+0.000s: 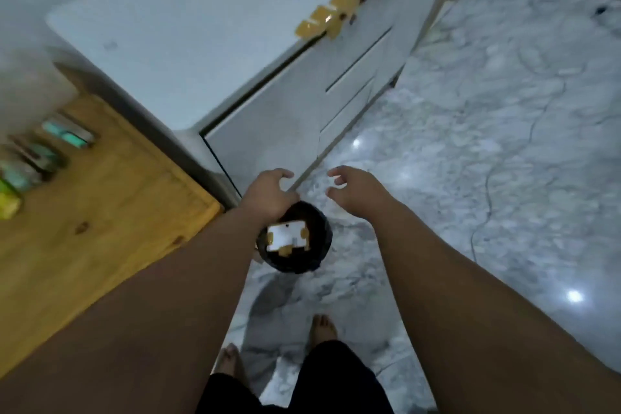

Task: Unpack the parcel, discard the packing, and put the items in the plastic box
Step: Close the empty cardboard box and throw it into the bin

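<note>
Both hands, left hand [268, 193] and right hand [353, 190], spread empty above a black-lined round bin [314, 257] holding crumpled white, yellow-taped packing [287, 236].

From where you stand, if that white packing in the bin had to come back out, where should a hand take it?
Probably by its near long edge, coming straight down from above. The white packing lies roughly flat, face up, inside the black-lined bin, whose wall blocks any sideways approach. The right hand is open with clear space below it; the left hand hangs over the bin's far rim.
</note>
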